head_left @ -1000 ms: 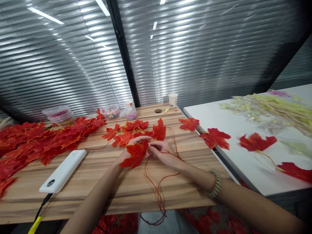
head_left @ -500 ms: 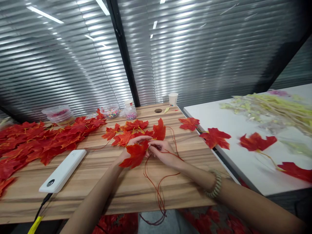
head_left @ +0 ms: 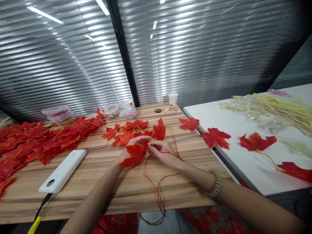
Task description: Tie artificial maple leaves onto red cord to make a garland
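My left hand [head_left: 133, 143] is closed around the stem end of a red maple leaf [head_left: 136, 154], which covers part of the palm. Touching it from the right, my right hand [head_left: 164, 152] pinches at the same spot; the thin stem or cord between the fingertips is too small to make out. A second red leaf [head_left: 159, 129] stands up just behind the fingertips. Thin red cord [head_left: 158, 191] hangs from the hands, loops over the wood and droops past the table's front edge. More red leaves [head_left: 123, 137] lie behind my left hand.
Piled red leaves [head_left: 60, 139] and a white power bank [head_left: 63, 170] with a cable are at left. Bead tubs [head_left: 110, 112] and a paper cup [head_left: 173, 99] stand at the back. On the right, a white table [head_left: 255, 175] bears leaves and yellow-green stems [head_left: 280, 109].
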Available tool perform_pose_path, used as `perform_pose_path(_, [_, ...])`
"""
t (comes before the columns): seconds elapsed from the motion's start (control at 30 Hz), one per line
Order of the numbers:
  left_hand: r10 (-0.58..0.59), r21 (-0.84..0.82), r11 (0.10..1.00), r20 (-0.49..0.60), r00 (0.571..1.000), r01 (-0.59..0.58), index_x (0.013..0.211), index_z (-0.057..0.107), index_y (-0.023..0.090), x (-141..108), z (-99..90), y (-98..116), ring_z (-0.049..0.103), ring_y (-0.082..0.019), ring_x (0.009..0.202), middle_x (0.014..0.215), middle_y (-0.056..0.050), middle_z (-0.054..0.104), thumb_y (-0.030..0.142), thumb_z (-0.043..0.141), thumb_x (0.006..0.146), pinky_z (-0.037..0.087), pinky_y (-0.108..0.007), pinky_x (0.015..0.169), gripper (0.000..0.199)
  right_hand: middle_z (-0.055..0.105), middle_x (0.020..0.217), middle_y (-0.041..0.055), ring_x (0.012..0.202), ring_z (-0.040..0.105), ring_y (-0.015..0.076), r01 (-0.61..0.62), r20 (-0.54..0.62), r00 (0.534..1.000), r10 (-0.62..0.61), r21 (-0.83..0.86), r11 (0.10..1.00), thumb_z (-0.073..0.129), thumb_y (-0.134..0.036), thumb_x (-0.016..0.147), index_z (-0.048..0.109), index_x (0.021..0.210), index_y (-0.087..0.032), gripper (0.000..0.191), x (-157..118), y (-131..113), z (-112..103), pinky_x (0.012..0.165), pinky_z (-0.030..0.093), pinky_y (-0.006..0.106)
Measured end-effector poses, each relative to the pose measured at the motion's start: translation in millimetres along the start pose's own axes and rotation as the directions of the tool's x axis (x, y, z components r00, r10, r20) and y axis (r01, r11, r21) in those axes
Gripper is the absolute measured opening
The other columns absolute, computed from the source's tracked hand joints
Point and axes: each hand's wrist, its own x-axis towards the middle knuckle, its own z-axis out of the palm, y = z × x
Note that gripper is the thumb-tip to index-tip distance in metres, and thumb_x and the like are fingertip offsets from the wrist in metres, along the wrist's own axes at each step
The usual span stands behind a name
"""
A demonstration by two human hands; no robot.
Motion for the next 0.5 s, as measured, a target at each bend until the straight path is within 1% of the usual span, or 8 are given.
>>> perform_pose_path(0.2, [0.002, -0.027, 1.000, 0.014, 1.000, -0.002, 0.112, 0.055, 0.013, 1.0, 7.9, 7.4, 0.059, -0.016, 0.066, 0.082, -0.009, 0.063, 0.020, 0.060, 0.067, 0.046, -0.026, 0.058, 0.046, 0.061, 0.063, 0.0018, 0.055, 0.055, 0.0110, -0.003, -0.013, 1.000, 0.003, -0.002, 1.000, 0.046, -0.025, 0.081, 0.060, 0.071, -0.015, 0.020, -0.2, -3.0, 0.2, 0.054, 0.041, 0.021])
perform_pose_path(0.37, [-0.009, -0.033, 0.999, -0.020, 1.000, 0.009, 0.111, 0.055, 0.013, -1.2, 6.1, 4.6, 0.058, -0.016, 0.065, 0.082, -0.009, 0.063, 0.019, 0.061, 0.066, 0.045, -0.026, 0.058, 0.046, 0.061, 0.063, 0.0019, 0.056, 0.056, 0.0109, -0.020, -0.010, 1.000, 0.020, 0.022, 1.000, 0.046, -0.026, 0.081, 0.059, 0.070, -0.015, 0.020, -0.2, -3.9, 0.8, 0.054, 0.042, 0.021])
perform_pose_path(0.5, [-0.012, -0.030, 0.999, -0.028, 1.000, 0.011, 0.111, 0.055, 0.013, -2.3, 4.4, 3.1, 0.058, -0.016, 0.064, 0.082, -0.009, 0.064, 0.019, 0.062, 0.065, 0.045, -0.026, 0.056, 0.047, 0.061, 0.063, 0.0017, 0.056, 0.055, 0.0105, -0.016, -0.006, 1.000, 0.016, 0.011, 1.000, 0.046, -0.026, 0.081, 0.059, 0.069, -0.015, 0.021, -0.1, -3.6, 0.9, 0.054, 0.042, 0.020])
